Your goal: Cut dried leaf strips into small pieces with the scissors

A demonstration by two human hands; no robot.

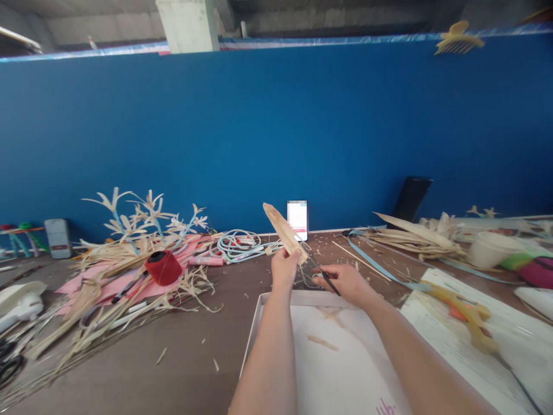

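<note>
My left hand [285, 268] is closed on the lower end of a pale dried husk strip [281, 227], which slants up and to the left. In my right hand [345, 282] is a pair of scissors [329, 281] with dark handles. Their blades point up and left and meet the strip's lower end, close to my left fingertips. Both hands are raised over the far edge of a shallow white box lid [302, 297]. A few cut husk pieces [323, 343] lie inside the lid.
Husk flowers [151, 213], a red thread spool [163, 268] and pink paper lie left. A phone [298, 222] leans on the blue partition [276, 127]. Coiled light-blue cord [242, 245] sits behind. At right are a yellow glue gun [473, 323], husks and a white cup [492, 251].
</note>
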